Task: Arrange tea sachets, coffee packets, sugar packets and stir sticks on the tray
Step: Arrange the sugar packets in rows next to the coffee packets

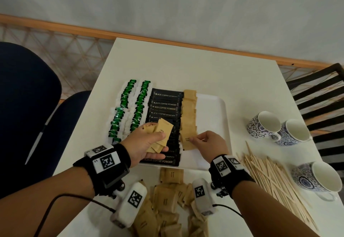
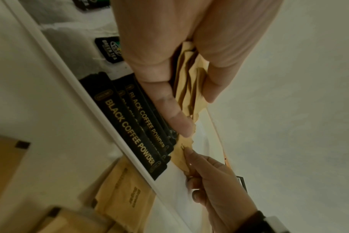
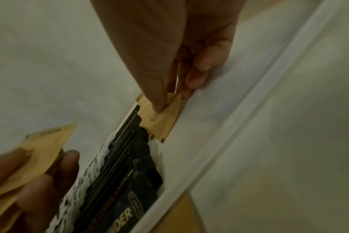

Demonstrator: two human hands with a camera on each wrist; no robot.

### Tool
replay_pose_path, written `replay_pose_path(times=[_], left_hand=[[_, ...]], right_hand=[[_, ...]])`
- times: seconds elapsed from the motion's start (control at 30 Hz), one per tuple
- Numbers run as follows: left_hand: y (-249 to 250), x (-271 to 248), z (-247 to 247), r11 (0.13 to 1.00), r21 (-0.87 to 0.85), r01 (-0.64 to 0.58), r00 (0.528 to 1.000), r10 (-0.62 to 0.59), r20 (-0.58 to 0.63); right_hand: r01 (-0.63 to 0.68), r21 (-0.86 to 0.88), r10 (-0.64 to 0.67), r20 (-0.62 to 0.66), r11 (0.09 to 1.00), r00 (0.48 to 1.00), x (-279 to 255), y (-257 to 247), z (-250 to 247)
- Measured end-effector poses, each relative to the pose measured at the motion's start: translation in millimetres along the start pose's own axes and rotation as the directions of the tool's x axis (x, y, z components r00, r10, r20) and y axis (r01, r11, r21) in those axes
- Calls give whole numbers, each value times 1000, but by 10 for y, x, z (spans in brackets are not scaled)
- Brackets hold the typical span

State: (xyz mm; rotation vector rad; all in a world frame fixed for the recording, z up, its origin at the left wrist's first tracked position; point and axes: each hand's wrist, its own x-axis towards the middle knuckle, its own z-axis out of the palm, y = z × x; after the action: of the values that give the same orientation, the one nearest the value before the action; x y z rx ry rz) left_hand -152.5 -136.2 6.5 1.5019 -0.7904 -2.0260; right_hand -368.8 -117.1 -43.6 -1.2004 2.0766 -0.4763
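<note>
A white tray [image 1: 214,106] holds two rows of green tea sachets [image 1: 128,104], a column of black coffee packets [image 1: 163,106] and a column of brown sugar packets [image 1: 189,113]. My left hand [image 1: 149,143] hovers over the coffee column and grips a bunch of sugar packets [image 1: 162,130], seen between its fingers as the bunch of packets [image 2: 189,82]. My right hand [image 1: 208,143] pinches the nearest sugar packet [image 1: 188,141] of the column against the tray; thumb and fingertip hold that packet [image 3: 161,119] at its edge.
Loose sugar packets [image 1: 167,199] lie heaped on the table in front of the tray. A pile of wooden stir sticks [image 1: 273,180] lies right of it. Three patterned mugs [image 1: 264,125] stand at the right. A dark blue chair [image 1: 28,97] is at the left.
</note>
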Motion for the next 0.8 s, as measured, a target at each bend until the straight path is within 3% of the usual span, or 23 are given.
replay_pose_path(times=[0.53, 0.67, 0.8], left_hand=[[-53, 103, 53, 999, 41, -3, 999, 1, 40], [-51, 95, 87, 998, 62, -1, 999, -2, 50], [-61, 90, 151, 992, 127, -21, 997, 12, 73]], right_hand=[[20, -7, -20, 18, 1000, 1000, 16, -79, 32], [130, 270, -129, -23, 954, 991, -113, -154, -9], [103, 477, -220, 197, 873, 955, -253, -263, 12]])
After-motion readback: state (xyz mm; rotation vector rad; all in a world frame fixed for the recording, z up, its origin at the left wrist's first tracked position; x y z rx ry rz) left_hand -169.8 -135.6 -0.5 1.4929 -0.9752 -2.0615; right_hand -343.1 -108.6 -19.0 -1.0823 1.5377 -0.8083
